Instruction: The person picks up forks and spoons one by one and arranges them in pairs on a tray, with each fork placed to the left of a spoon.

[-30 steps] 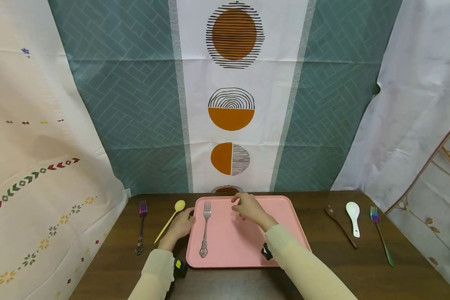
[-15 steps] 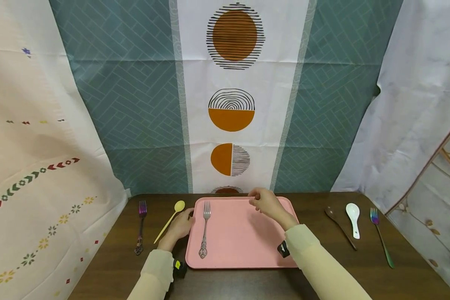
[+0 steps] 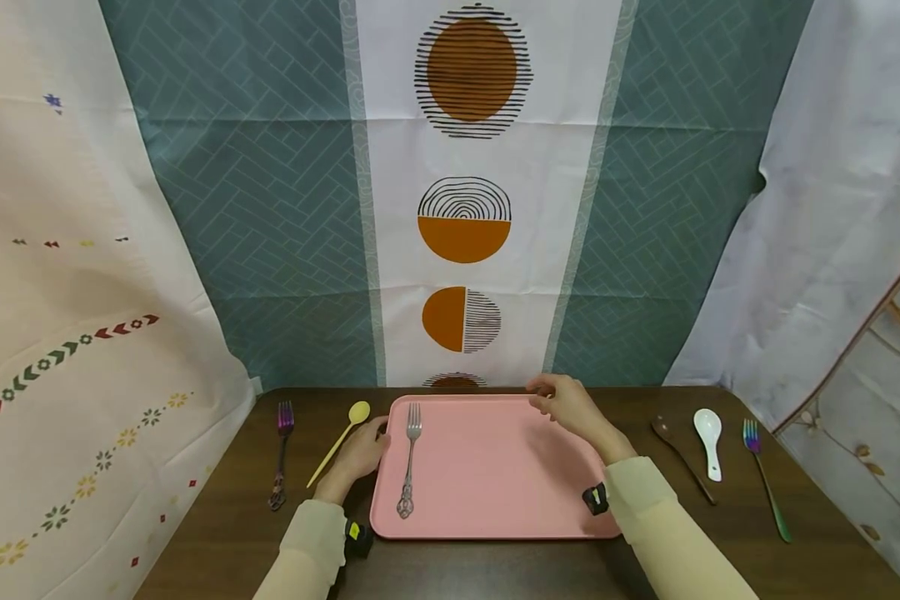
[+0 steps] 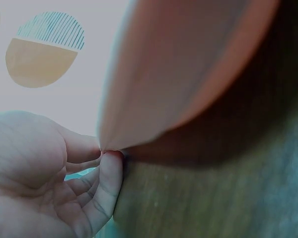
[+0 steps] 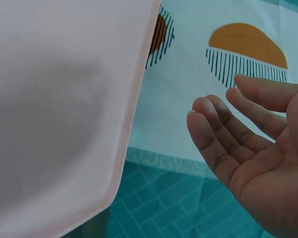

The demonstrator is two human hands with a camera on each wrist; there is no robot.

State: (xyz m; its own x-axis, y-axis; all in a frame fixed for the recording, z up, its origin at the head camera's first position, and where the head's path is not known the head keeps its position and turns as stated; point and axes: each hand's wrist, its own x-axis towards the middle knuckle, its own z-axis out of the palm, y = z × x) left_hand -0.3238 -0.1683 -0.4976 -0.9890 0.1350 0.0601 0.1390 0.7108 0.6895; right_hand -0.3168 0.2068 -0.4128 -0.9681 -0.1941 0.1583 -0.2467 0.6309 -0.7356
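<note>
1. Cloth in cream (image 3: 60,283), printed with small coloured motifs, hangs at the left side of the bench (image 3: 217,554).
2. Next comes a purple-tined fork (image 3: 281,467), lying on the bench with its tines pointing away from the person and its dark, ornate handle toward them.
3. A yellow spoon (image 3: 338,444) lies slantwise on the bench, bowl at the far end, just left of the left hand.
4. The left hand (image 3: 363,450) is at the left edge of the pink tray (image 3: 487,492); in the left wrist view its thumb and finger pinch the rim.
5. The tray lies at the middle of the bench, its long sides running left to right.
6. Inside the tray, near its left edge, a silver fork (image 3: 410,462) lies with its tines away from the person.
7. The right hand (image 3: 573,408) hovers at the tray's far right corner, its fingers loosely bent and grasping nothing; the right wrist view shows them apart from the rim.
8. Right of the tray, a brown spoon (image 3: 688,467) lies slantwise, its bowl at the far end.
9. Beside it is a white spoon (image 3: 710,442), also bowl-end away.
10. Farthest right among the cutlery is a rainbow-tined fork (image 3: 767,483) with a green handle.
</note>
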